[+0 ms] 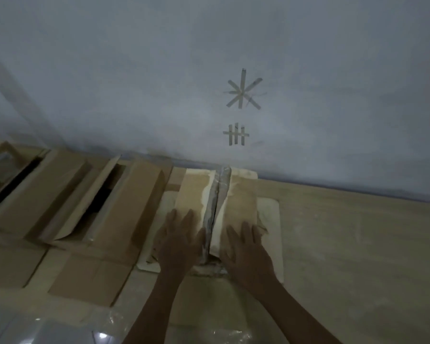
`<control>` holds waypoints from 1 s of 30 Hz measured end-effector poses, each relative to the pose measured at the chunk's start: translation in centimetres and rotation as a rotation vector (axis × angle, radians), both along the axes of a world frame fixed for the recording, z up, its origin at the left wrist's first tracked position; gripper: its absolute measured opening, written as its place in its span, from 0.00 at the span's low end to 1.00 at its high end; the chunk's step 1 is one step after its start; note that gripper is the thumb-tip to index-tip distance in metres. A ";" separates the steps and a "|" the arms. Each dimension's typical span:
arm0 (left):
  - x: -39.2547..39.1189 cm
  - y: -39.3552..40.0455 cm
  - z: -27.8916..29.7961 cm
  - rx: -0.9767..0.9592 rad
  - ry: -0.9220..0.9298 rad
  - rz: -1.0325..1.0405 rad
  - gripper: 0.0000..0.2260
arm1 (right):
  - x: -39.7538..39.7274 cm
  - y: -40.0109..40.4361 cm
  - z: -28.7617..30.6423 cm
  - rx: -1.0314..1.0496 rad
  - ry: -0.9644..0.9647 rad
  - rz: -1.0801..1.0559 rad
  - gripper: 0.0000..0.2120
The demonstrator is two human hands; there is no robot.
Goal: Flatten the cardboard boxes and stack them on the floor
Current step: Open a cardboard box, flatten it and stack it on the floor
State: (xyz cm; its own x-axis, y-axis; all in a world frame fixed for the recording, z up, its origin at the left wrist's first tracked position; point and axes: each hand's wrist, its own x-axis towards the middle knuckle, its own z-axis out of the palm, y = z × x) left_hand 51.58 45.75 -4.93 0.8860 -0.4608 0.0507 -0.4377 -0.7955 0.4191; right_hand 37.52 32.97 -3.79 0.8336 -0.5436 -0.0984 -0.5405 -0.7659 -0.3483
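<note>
Cardboard box [216, 202], flattened, is lying on the floor [345, 244] against a grey wall [159, 70], directly under both sets of fingers. Left hand [178, 240] and right hand [246, 253] are pressing down with fingers straight and spread, one on each side of a silvery taped seam [215, 209] running away past the fingertips. Left of the left fingers, two opened boxes [85, 202] are sitting; their insides are too dark to make out
</note>
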 end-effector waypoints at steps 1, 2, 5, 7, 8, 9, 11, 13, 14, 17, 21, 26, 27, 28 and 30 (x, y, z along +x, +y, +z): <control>-0.6 -0.3 0.3 -0.068 0.003 0.029 0.28 | -0.2 0.3 0.0 0.022 -0.010 -0.016 0.35; -1.2 -0.5 0.7 -0.073 -0.036 0.037 0.29 | -0.4 0.6 0.0 0.037 -0.022 -0.023 0.38; -1.8 -1.6 0.2 -0.079 -0.057 -0.012 0.29 | -1.6 0.3 -0.4 -0.009 -0.094 -0.050 0.43; -1.7 -2.3 -0.1 -0.063 0.007 -0.079 0.31 | -2.5 -0.6 -0.6 -0.043 -0.069 -0.062 0.45; -1.7 -2.8 -0.4 -0.060 0.027 -0.120 0.32 | -3.0 -1.2 -0.6 -0.060 -0.064 -0.061 0.46; -1.6 -3.2 -0.7 -0.059 0.030 -0.176 0.33 | -3.5 -1.8 -0.6 -0.071 -0.052 -0.061 0.46; -1.3 -3.8 -1.2 -0.048 0.050 -0.302 0.35 | -4.5 -2.8 -0.5 -0.095 -0.014 -0.056 0.48; -1.0 -4.0 -1.0 -0.072 0.072 -0.405 0.37 | -5.5 -3.5 -0.5 -0.097 0.024 -0.037 0.49; -0.9 -3.8 -0.7 -0.097 0.048 -0.443 0.38 | -6.0 -3.9 -0.6 -0.084 0.037 -0.027 0.48; -0.9 -2.2 0.0 -0.125 -0.123 -0.566 0.39 | -6.4 -4.5 -0.2 -0.041 0.020 0.001 0.45; -1.9 -0.6 0.0 0.047 -0.119 -0.665 0.40 | -6.4 -3.4 0.2 0.089 -0.082 -0.017 0.37; -2.5 -0.2 1.0 -0.164 -0.133 -0.643 0.21 | -6.0 -0.6 1.3 0.329 -0.583 -0.570 0.17; -2.4 0.2 1.6 -0.250 -0.141 -0.606 0.19 | -5.9 -0.5 1.7 0.371 -0.661 -0.742 0.15; -2.3 0.6 2.4 -0.356 -0.113 -0.540 0.17 | -5.8 -0.7 1.6 0.417 -0.704 -0.902 0.18; -2.1 1.4 4.6 -0.562 0.009 -0.321 0.13 | -6.2 -1.5 0.6 0.576 -0.809 -1.116 0.17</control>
